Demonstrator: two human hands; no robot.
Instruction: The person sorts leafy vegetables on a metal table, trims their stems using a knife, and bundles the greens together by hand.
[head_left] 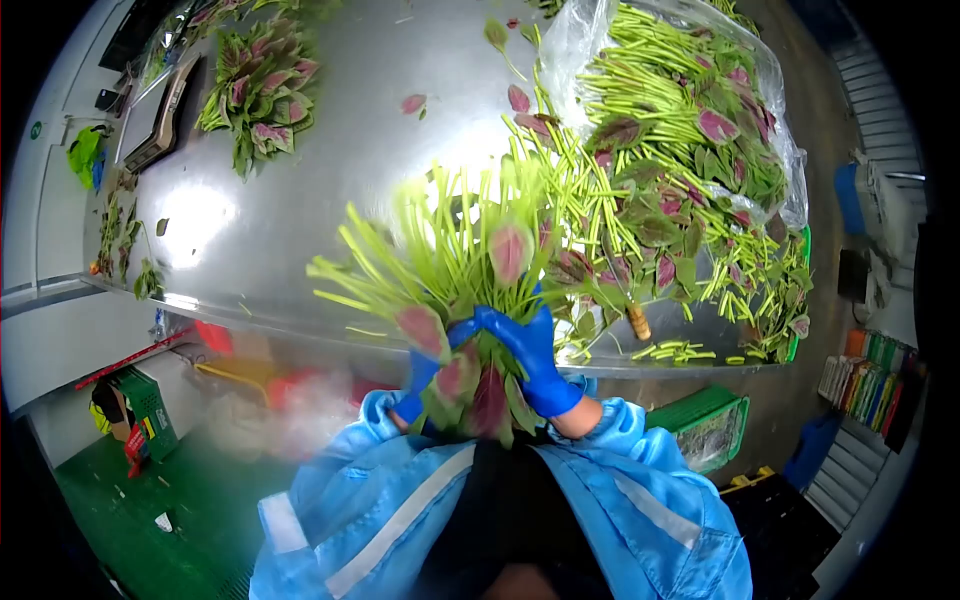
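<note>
Both my hands, in blue gloves, are wrapped round a bunch of leafy greens (460,260) held upright at the table's front edge. Its green stems fan out upward and its green and purple leaves hang down toward my body. My right hand (530,355) grips the bunch from the right, fingers bent over the stems. On the left side, my left hand (418,385) is partly hidden behind the leaves, with its fingers against the bunch. Loose stems and leaves (660,220) lie just right of the bunch.
A plastic bag (570,60) with a large heap of greens is at the back right. A wooden-handled tool (638,322) lies near the front edge. Another bunch (262,95) and a scale (155,125) are at the back left. A green crate (735,435) stands below the table.
</note>
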